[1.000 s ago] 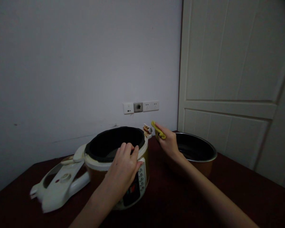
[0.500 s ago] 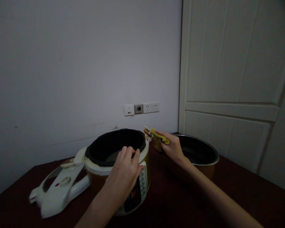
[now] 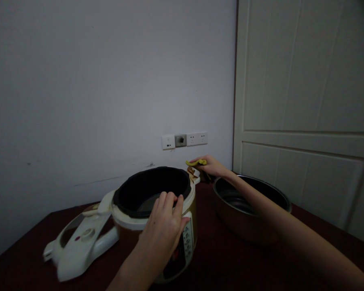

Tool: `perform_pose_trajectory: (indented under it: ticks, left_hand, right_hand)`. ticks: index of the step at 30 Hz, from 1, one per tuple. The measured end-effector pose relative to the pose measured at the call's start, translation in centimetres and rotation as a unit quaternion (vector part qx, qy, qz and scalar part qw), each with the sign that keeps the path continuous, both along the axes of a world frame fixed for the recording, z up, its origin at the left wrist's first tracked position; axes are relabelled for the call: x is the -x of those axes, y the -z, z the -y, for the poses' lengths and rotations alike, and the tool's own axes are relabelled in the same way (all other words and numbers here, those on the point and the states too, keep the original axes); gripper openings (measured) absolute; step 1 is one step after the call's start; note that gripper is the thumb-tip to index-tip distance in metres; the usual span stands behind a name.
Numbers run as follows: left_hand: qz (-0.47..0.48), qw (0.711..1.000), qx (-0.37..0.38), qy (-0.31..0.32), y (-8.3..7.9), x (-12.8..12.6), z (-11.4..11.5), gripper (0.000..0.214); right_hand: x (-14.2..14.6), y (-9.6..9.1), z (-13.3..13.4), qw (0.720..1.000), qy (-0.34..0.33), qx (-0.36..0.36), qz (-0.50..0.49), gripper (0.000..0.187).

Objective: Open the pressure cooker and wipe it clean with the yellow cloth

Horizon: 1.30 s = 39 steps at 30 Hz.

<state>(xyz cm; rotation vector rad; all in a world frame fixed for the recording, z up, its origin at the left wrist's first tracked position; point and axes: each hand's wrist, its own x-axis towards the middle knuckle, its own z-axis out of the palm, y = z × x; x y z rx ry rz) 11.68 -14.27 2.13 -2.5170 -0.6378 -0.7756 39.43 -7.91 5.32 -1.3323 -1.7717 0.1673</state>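
Note:
An electric pressure cooker (image 3: 157,226) stands on the table, its dark inside showing from above. My left hand (image 3: 166,222) is closed over the cooker's front rim, fingers over the edge and thumb on the outside above the button panel. In my right hand (image 3: 210,165) is a folded yellow cloth (image 3: 196,162), pinched between the fingers. That hand is at the cooker's back right, just above a brown-stained bracket (image 3: 193,173) on the rim. I cannot tell whether the cloth touches the bracket.
The white lid (image 3: 79,242) lies to the cooker's left. A round inner pot (image 3: 251,222) with a dark interior stands to the right, under my right forearm. Wall sockets (image 3: 197,138) are behind, and a white panelled door (image 3: 303,161) rises at the right.
My right hand with the cloth has moved from the right side of the bracket to above and behind it. My left hand keeps its place on the rim. The view has shifted slightly.

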Motion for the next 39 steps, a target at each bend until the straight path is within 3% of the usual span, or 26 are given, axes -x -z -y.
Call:
perform_pose_trajectory:
  ticks: [5, 10, 14, 19, 24, 27, 33, 39]
  left_hand:
    - [0.000, 1.000, -0.006, -0.002, 0.0, 0.0, 0.0, 0.037]
    - [0.001, 1.000, -0.004, 0.000, 0.1, 0.0, -0.2, 0.036]
    - [0.000, 1.000, -0.010, 0.004, 0.0, 0.1, -0.2, 0.035]
    - [-0.011, 1.000, -0.010, -0.004, -0.2, 0.0, 0.0, 0.038]
    - [-0.010, 1.000, -0.018, -0.004, -0.1, 0.1, 0.0, 0.037]
    - [-0.007, 1.000, -0.025, 0.001, -0.1, 0.1, 0.0, 0.036]
    - [-0.004, 1.000, -0.015, -0.001, 0.0, 0.0, -0.1, 0.038]
    - [0.007, 1.000, -0.024, 0.009, 0.3, -0.1, -0.3, 0.038]
  right_hand:
    - [0.6, 0.8, 3.7, 0.997, -0.025, -0.042, 0.052, 0.043]
    - [0.2, 0.1, 6.5, 0.997, -0.028, -0.028, 0.071, 0.042]
    - [-1.4, -1.3, 5.8, 0.999, -0.011, -0.027, 0.032, 0.034]
    - [-2.1, -2.2, 1.4, 0.997, 0.043, -0.055, 0.012, 0.031]
    - [-0.5, -1.3, -0.9, 1.000, -0.020, 0.014, 0.012, 0.030]
    - [0.1, -0.2, -0.3, 1.000, -0.027, -0.006, 0.003, 0.027]
    - [0.1, 1.6, 3.3, 0.998, 0.021, -0.047, -0.026, 0.030]
    - [-0.2, 0.8, 6.2, 0.998, 0.006, 0.003, -0.061, 0.031]
